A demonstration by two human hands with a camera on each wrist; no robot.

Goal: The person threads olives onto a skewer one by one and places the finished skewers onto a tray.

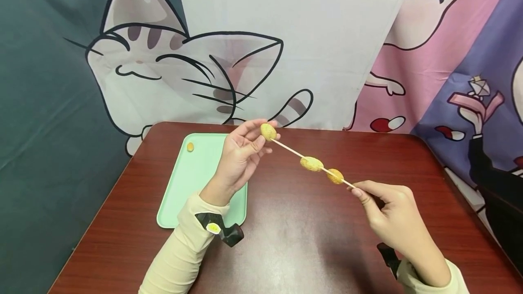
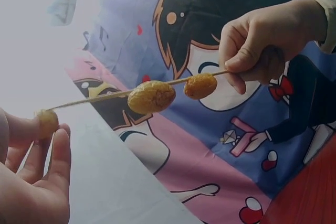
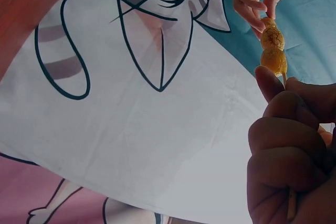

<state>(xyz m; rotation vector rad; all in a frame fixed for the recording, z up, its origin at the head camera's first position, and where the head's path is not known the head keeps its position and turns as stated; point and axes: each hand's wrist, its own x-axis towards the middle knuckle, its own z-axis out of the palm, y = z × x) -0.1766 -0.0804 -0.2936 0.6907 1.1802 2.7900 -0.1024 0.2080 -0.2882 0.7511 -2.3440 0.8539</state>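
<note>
Slanting in mid-air, the stick runs through the middle ball and the near ball, which sit just beside each other; its tip meets the far ball, though how deep it goes is hidden. A longer bare stretch parts that ball from the other two, which seems to give the fingers there clear room. The left hand pinches the far ball between thumb and fingers, probably to steady it against the point. The right hand pinches the stick towards its other end, remaining fingers curled in, likely bracing it without crowding the near ball. Partly behind the left hand, the tray lies on the table; its rim presumably keeps the small piece, near the far left corner, from straying. Beyond hangs a cat cloth.
</note>
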